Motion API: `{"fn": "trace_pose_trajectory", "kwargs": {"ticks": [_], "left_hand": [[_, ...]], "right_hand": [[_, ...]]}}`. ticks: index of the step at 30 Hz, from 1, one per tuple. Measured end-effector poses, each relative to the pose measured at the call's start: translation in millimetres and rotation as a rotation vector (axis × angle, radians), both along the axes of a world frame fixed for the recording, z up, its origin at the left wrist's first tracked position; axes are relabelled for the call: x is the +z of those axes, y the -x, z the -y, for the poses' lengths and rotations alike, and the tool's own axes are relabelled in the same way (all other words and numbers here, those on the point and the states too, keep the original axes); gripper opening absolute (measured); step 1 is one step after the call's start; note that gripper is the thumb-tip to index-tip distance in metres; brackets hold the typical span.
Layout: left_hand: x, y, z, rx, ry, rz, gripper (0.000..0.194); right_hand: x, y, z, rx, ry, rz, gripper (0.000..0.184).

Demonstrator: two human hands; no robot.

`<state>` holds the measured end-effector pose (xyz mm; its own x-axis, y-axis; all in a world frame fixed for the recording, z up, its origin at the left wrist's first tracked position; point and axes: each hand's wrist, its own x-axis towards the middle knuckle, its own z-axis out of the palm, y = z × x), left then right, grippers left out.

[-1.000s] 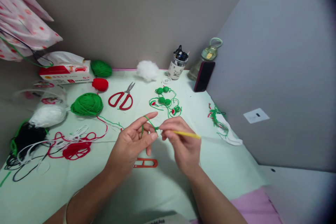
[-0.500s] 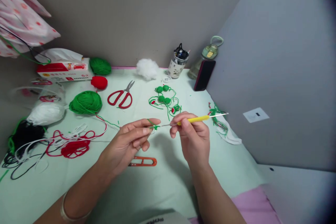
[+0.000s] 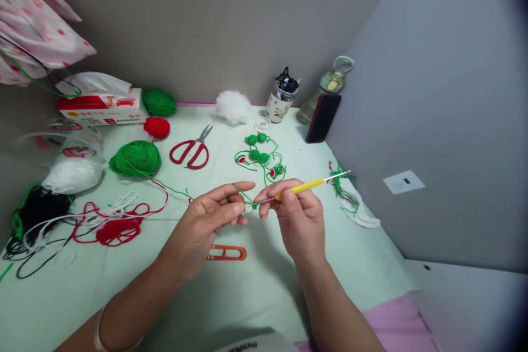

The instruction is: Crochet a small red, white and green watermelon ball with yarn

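Observation:
My right hand pinches a crochet hook with a yellow grip and metal ends. Its left tip touches a small piece of green crochet between my hands. With thumb and fingers closed, my left hand holds green yarn, and a strand runs over its raised index finger to the hook. How the hook tip sits in the stitches is too small to tell. Beneath my left hand lies a pair of orange thread snips, partly hidden. Behind my hands are several green crocheted balls with loose tails.
Red-handled scissors and a green yarn ball lie left of centre. Red yarn tangles at left. Stuffing, a pen cup, a bottle and a phone stand along the back. Yarn scraps lie right.
The hook has moved left and down, and its tip now meets the green crochet piece, where before there was a gap. The green strand stretches from my left index finger to it.

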<state>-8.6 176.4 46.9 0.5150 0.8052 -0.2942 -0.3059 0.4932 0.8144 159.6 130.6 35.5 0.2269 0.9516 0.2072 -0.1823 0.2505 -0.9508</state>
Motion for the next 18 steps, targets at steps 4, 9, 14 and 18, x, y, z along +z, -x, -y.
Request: {"fn": "trace_pose_trajectory", "kwargs": {"ticks": [4, 9, 14, 18], "left_hand": [[-0.6, -2.1, 2.8, 0.075, -0.002, -0.002, 0.036], [-2.9, -2.4, 2.3, -0.021, 0.167, 0.136, 0.041], [0.3, -0.2, -2.4, 0.000, 0.197, 0.139, 0.037], [1.5, 0.8, 4.3, 0.039, 0.031, 0.041, 0.038]], "right_hand": [[0.0, 3.3, 8.7, -0.107, -0.177, 0.413, 0.020], [-2.1, 8.2, 12.8, -0.110, -0.191, 0.680, 0.026], [-1.3, 4.3, 4.7, -0.138, -0.137, 0.264, 0.018], [-1.7, 3.4, -6.2, 0.044, 0.014, -0.166, 0.018]]}}
